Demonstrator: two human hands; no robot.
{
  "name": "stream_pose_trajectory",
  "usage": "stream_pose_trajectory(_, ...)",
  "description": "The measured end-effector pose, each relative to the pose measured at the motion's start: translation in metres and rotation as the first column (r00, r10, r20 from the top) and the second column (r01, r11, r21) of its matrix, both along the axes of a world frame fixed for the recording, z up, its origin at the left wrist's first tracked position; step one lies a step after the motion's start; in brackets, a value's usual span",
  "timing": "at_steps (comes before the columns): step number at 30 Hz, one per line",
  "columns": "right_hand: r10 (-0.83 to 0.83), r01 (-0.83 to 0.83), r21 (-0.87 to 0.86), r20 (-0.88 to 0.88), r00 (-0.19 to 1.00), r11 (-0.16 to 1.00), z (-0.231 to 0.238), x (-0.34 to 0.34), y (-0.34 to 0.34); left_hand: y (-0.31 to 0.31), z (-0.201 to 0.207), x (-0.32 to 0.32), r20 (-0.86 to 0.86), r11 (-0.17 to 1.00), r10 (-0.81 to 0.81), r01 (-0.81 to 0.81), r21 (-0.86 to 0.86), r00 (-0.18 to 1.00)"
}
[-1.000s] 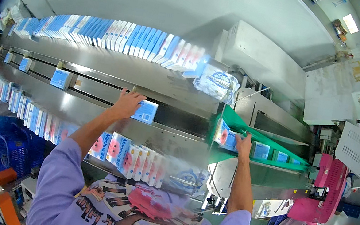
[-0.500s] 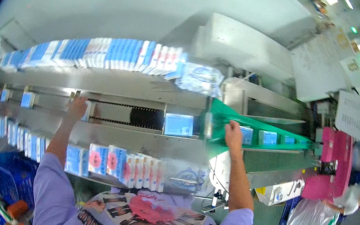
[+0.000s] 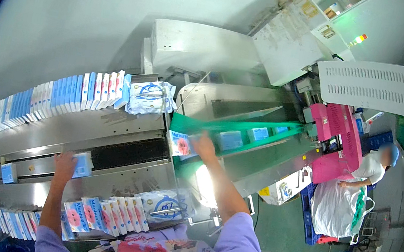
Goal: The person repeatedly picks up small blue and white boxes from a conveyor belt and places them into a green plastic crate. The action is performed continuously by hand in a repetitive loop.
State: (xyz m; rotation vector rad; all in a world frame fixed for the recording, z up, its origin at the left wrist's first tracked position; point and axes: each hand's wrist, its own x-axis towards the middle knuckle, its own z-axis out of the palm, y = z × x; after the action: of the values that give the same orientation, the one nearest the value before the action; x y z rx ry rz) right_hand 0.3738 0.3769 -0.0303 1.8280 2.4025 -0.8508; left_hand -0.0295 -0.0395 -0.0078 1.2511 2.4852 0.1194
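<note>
My left hand (image 3: 65,164) is over the conveyor with its fingers curled against the left end of a small blue-and-white pack (image 3: 82,165). At the mouth of the green film (image 3: 189,125), a white-and-blue pack with a pink picture (image 3: 181,145) lies flat. My right hand (image 3: 204,148) is at that pack's right edge; motion smears the fingers, so their grip is unclear. Inside the film sleeve, a blue pack (image 3: 230,140) sits just beyond this hand, with another blue pack (image 3: 258,134) farther along.
Upright packs (image 3: 66,93) line the far ledge; more packs (image 3: 109,217) stand along the near ledge. Wrapped bundles (image 3: 151,97) lie at the far row's end. A pink machine (image 3: 335,143) stands right, where a person (image 3: 374,168) touches a white sack (image 3: 333,206).
My view has swung right, so the line now slants. The left hand now meets a pack on the conveyor. A pack with a pink picture now lies beside my right hand at the film mouth.
</note>
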Motion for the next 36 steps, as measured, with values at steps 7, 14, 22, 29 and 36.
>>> stream_pose_trajectory(7, -0.064, 0.065, 0.015, -0.03, 0.997, 0.998, 0.004, 0.02, 0.025, 0.045, 0.007, 0.047, 0.005, 0.988, -0.112, 0.111, 0.106, 0.994)
stream_pose_trajectory(14, 0.147, -0.037, 0.344, -0.299, 0.943, 0.938, 0.046, 0.024, 0.017, 0.005, 0.001, 0.0, -0.075, 0.937, 0.066, -0.036, 0.348, 0.995)
stream_pose_trajectory(22, 0.247, -0.192, 0.164, -0.449, 0.859, 0.968, 0.037, -0.02, -0.026, -0.151, -0.057, -0.122, -0.422, 0.978, 0.162, -0.204, -0.054, 0.892)
stream_pose_trajectory(29, 0.16, -0.172, -0.049, -0.186, 0.969, 0.984, -0.005, -0.011, -0.011, -0.079, -0.043, -0.046, -0.236, 0.988, -0.037, 0.0, -0.156, 0.971)
stream_pose_trajectory(36, 0.062, -0.073, -0.07, -0.153, 0.986, 0.995, -0.005, 0.016, 0.015, -0.016, -0.027, 0.005, -0.152, 0.979, -0.114, 0.137, 0.152, 0.982)
